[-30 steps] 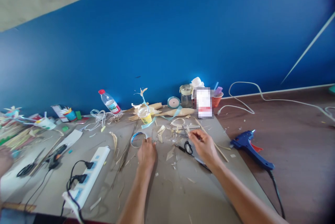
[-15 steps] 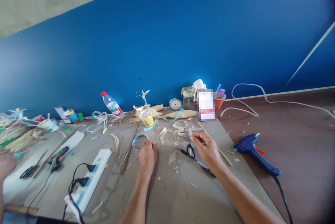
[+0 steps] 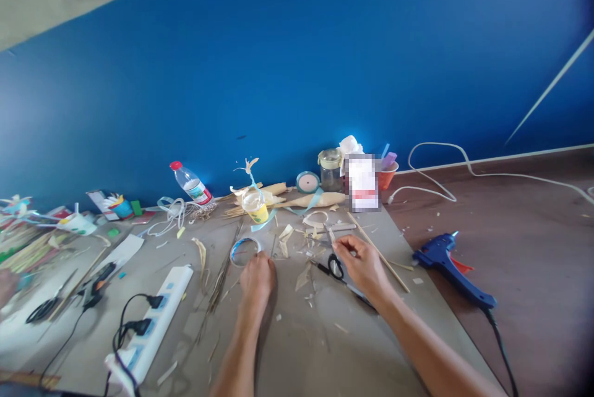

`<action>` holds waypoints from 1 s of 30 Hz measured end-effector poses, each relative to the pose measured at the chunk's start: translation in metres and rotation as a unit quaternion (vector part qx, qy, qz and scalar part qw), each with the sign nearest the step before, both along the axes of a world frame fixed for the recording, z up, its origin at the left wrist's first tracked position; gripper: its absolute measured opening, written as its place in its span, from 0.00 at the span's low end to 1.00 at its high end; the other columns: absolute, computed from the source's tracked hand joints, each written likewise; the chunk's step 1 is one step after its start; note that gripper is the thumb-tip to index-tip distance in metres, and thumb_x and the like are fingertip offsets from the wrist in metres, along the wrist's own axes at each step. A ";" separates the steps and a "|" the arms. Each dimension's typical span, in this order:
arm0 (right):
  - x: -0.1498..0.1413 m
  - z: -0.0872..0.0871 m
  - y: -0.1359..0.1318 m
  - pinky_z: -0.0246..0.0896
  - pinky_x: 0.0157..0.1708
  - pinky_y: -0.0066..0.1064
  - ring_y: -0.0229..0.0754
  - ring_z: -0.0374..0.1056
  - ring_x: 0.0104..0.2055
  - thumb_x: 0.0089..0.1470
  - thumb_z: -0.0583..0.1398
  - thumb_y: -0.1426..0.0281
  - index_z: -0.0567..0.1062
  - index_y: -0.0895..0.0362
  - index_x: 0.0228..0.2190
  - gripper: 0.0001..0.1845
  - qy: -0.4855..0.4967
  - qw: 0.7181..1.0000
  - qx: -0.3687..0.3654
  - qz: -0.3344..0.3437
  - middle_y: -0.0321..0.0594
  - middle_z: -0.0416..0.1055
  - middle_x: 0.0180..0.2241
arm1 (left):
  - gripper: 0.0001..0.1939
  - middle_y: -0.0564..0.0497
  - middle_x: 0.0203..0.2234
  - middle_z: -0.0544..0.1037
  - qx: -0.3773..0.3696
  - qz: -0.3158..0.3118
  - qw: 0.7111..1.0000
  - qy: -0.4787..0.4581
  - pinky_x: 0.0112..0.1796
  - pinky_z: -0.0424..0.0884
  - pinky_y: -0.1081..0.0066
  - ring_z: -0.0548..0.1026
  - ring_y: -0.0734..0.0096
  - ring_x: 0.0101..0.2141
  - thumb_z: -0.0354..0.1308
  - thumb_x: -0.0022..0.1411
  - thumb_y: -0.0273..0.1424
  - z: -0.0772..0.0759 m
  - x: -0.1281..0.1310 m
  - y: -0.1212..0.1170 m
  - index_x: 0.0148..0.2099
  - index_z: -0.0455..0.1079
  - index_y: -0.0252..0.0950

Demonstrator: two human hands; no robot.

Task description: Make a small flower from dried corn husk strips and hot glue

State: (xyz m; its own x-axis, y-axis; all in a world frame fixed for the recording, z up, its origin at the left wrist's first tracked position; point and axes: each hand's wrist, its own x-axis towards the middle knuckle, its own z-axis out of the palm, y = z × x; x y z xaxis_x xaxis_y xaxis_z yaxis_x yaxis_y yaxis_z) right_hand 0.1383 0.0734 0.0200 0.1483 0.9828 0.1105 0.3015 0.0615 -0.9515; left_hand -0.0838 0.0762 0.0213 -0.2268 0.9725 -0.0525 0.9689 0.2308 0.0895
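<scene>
My left hand [image 3: 258,273] is closed on the near edge of a ring [image 3: 245,240] with a blue and white band. My right hand [image 3: 359,261] is pinched, and a thin pale piece [image 3: 329,234] sticks out past its fingertips; its kind is too small to tell. Black-handled scissors [image 3: 336,266] lie on the table just below the right fingers. Pale dried husk scraps [image 3: 286,233] are strewn between the two hands. Behind them stands a yellow cup [image 3: 256,206] with a small husk flower [image 3: 251,166] rising from it.
A blue glue gun [image 3: 452,267] lies at right, its cord running off the front. On the left are a white power strip [image 3: 155,323] and a second glue gun [image 3: 98,282]. A bottle [image 3: 192,187] leans near the blue wall. Another person's hand [image 3: 5,286] shows at far left.
The view has shifted slightly, so most things sit a little further left. Both my hands keep their grips almost unmoved over the table.
</scene>
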 end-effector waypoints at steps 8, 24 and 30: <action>0.004 0.002 0.003 0.53 0.25 0.28 0.38 0.58 0.23 0.47 0.54 0.59 0.72 0.58 0.23 0.15 0.003 1.000 -0.006 -0.014 0.37 0.68 0.20 | 0.13 0.43 0.35 0.78 -0.001 -0.001 1.000 -0.014 0.34 0.64 0.71 0.75 0.63 0.38 0.46 0.62 0.35 0.006 -0.001 -0.001 0.37 0.69 0.35; 0.003 0.001 0.004 0.54 0.27 0.28 0.39 0.61 0.25 0.47 0.55 0.61 0.72 0.58 0.23 0.14 0.019 1.000 -0.014 -0.011 0.37 0.69 0.21 | 0.12 0.42 0.33 0.78 -0.055 -0.016 0.998 -0.010 0.33 0.64 0.71 0.75 0.63 0.36 0.45 0.60 0.28 0.008 0.000 0.000 0.36 0.70 0.34; 0.003 0.001 0.003 0.53 0.26 0.27 0.38 0.60 0.24 0.48 0.55 0.61 0.72 0.58 0.23 0.14 0.009 1.000 -0.018 -0.014 0.37 0.69 0.21 | 0.13 0.43 0.38 0.75 -0.010 -0.020 1.000 -0.020 0.35 0.64 0.71 0.74 0.64 0.38 0.46 0.62 0.35 0.000 -0.003 0.000 0.43 0.67 0.34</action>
State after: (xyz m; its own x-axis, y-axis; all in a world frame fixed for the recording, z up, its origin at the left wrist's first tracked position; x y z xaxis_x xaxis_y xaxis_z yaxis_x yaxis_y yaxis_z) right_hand 0.1408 0.0766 0.0214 0.1768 0.9817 0.0715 0.2852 0.0184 -0.9583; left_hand -0.0872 0.0763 0.0211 -0.1849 0.9794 -0.0807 0.9733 0.1939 0.1231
